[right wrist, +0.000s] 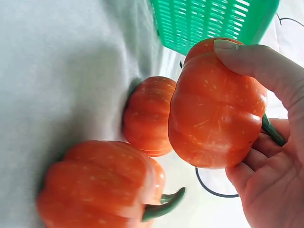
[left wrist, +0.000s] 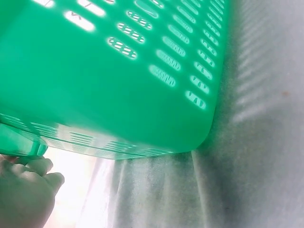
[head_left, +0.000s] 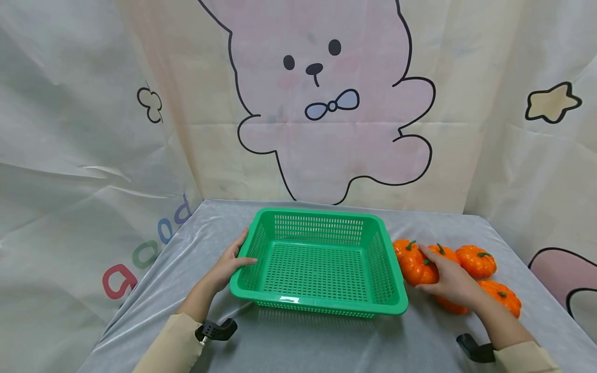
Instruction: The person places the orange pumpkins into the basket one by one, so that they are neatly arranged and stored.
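A green plastic basket (head_left: pixel 326 306) with slotted walls stands in the middle, nothing inside it. My left hand (head_left: pixel 227 265) grips its left rim, thumb over the edge and fingers on the outer side; the left wrist view has the basket's outer wall (left wrist: pixel 95 85) close up. To the right of the basket, my right hand (head_left: pixel 451 281) holds an orange toy pumpkin (right wrist: pixel 213 114) with a green stem, thumb on one side and fingers on the other. In the right wrist view it hangs apart from the other pumpkins, one nearby (right wrist: pixel 149 116) and one lower (right wrist: pixel 95 190).
Several more orange pumpkins, among them one at the back (head_left: pixel 475 261) and one near the right forearm (head_left: pixel 506 298), lie on the table right of the basket. A grey cloth (head_left: pixel 308 342) covers the table. Printed curtains (head_left: pixel 373 155) hang behind and at both sides.
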`<state>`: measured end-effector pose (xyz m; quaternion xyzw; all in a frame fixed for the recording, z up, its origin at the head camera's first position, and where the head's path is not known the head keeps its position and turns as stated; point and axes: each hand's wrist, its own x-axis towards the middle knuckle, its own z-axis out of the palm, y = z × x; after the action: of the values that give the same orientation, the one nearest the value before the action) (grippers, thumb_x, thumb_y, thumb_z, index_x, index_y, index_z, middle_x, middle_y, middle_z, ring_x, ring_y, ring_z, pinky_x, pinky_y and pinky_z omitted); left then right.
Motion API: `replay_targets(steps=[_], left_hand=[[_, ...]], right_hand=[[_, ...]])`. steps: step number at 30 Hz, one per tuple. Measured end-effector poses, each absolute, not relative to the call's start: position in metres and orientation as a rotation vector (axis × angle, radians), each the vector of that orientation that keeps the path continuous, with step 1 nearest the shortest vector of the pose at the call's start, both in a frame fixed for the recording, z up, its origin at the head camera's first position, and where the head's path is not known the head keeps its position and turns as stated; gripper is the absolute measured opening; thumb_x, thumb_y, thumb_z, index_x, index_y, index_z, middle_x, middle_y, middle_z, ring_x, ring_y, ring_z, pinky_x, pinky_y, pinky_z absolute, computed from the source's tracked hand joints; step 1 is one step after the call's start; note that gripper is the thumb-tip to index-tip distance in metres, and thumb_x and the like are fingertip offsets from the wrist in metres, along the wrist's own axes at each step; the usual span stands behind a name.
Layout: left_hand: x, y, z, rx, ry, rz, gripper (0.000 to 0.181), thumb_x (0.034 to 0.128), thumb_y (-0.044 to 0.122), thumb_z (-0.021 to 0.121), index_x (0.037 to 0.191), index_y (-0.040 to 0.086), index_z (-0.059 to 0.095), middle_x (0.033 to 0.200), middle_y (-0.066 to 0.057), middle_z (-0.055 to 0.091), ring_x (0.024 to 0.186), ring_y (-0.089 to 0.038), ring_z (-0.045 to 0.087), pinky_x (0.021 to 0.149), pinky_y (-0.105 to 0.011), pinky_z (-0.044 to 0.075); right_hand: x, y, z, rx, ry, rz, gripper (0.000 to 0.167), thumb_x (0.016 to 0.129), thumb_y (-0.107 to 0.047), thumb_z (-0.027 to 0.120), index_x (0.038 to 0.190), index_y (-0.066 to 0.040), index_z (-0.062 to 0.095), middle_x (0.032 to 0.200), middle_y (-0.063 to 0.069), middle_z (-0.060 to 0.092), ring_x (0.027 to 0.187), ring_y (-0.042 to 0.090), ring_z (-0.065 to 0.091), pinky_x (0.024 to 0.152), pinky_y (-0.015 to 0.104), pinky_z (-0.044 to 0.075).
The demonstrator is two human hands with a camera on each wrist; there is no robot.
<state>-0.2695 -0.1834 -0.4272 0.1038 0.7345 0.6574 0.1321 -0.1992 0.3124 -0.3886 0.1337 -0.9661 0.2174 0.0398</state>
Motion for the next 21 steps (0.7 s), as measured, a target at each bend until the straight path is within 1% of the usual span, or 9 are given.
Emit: replay_targets(steps=[3,7,13,15,17,21], left_hand=[[-0.270,-0.183,-0.427,0.289,2.134,1.911,0.090,0.0868,0.003,0.056,0.151,0.021,-0.004,0.158,-0.011,-0.003,0.128,-0.038,0.038,0.079,-0.034,0.052],[-0.270,-0.182,-0.427,0.282,2.144,1.912,0.090,0.0866,0.003,0.056,0.151,0.021,-0.004,0.158,-0.011,-0.002,0.130,-0.038,0.036,0.080,-0.034,0.052],[-0.270,-0.183,-0.426,0.309,2.150,1.910,0.089,0.0868,0.002,0.055,0.151,0.019,-0.004,0.158,-0.011,-0.005,0.134,-0.038,0.029,0.085,-0.034,0.050],[-0.270,-0.183,-0.426,0.321,2.151,1.908,0.089,0.0868,0.002,0.055,0.151,0.017,-0.004,0.158,-0.011,-0.006,0.136,-0.038,0.026,0.087,-0.034,0.049],[-0.270,-0.184,-0.427,0.316,2.159,1.906,0.089,0.0865,0.002,0.056,0.151,0.017,-0.003,0.158,-0.009,-0.006,0.138,-0.036,0.022,0.088,-0.033,0.048],[-0.271,-0.183,-0.428,0.315,2.164,1.904,0.089,0.0868,0.003,0.056,0.151,0.017,-0.003,0.158,-0.009,-0.005,0.139,-0.035,0.021,0.088,-0.032,0.048]], right_hand=[[-0.202,0.312,-0.383,0.426,-2.954,0.671,0.095,0.071,-0.031,0.079,0.143,0.006,0.029,0.138,0.028,0.042,0.116,0.042,0.046,0.089,0.060,0.041],[-0.206,0.310,-0.374,0.459,-2.950,0.696,0.094,0.072,-0.030,0.078,0.143,0.008,0.028,0.141,0.029,0.039,0.119,0.043,0.044,0.092,0.060,0.039],[-0.215,0.305,-0.362,0.503,-2.955,0.686,0.093,0.073,-0.022,0.077,0.143,0.009,0.025,0.142,0.031,0.035,0.122,0.045,0.040,0.095,0.061,0.036],[-0.217,0.304,-0.358,0.514,-2.949,0.676,0.092,0.073,-0.020,0.077,0.143,0.010,0.025,0.141,0.032,0.035,0.121,0.046,0.041,0.094,0.061,0.037],[-0.219,0.302,-0.354,0.525,-2.949,0.674,0.094,0.072,-0.021,0.078,0.143,0.010,0.024,0.141,0.033,0.035,0.121,0.047,0.041,0.093,0.061,0.038],[-0.222,0.301,-0.347,0.544,-2.947,0.662,0.095,0.072,-0.024,0.078,0.143,0.010,0.024,0.140,0.033,0.036,0.120,0.047,0.041,0.092,0.061,0.039]])
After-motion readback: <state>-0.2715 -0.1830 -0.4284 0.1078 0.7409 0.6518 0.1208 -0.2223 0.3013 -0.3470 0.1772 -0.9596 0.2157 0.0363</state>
